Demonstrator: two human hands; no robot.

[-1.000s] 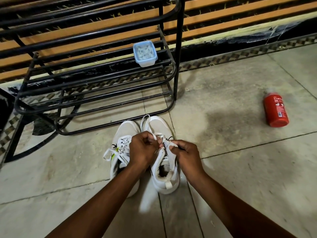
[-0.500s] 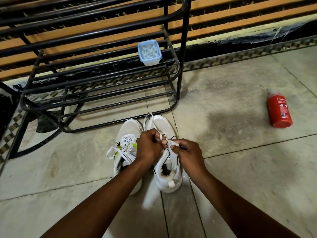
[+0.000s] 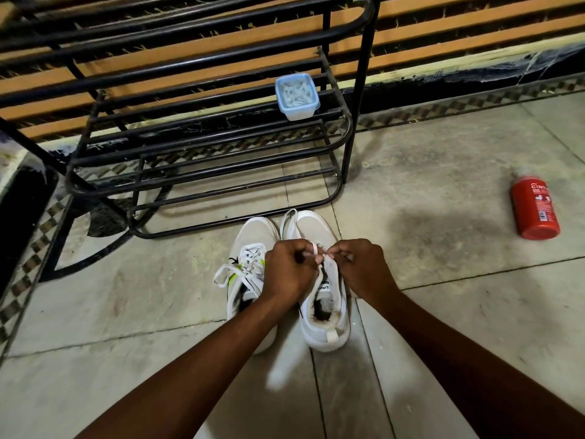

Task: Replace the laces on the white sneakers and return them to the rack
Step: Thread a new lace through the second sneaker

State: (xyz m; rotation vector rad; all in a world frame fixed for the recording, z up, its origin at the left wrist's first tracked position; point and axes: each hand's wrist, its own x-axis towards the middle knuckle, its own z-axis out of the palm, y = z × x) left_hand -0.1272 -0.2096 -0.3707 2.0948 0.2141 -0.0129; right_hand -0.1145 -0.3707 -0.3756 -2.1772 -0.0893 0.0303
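Two white sneakers stand side by side on the tiled floor, toes toward the black metal rack [image 3: 202, 160]. The left sneaker [image 3: 250, 248] is laced, with a loose loop hanging off its left side. Over the right sneaker [image 3: 323, 315] my left hand [image 3: 289, 270] and my right hand [image 3: 364, 267] meet, both with curled fingers pinching the white lace [image 3: 316, 248] above the tongue. A loop of that lace [image 3: 289, 217] runs forward over the toe. My hands hide the eyelets of the right sneaker.
A small clear box with a blue rim [image 3: 297, 96] sits on a rack shelf at its right end. A red bottle [image 3: 535, 209] lies on the floor to the right. A dark patch marks the tiles between the sneakers and the bottle.
My right hand has moved up and left toward my left hand, so both now meet over the lace. The view has shifted slightly; the sneakers have stayed in place.
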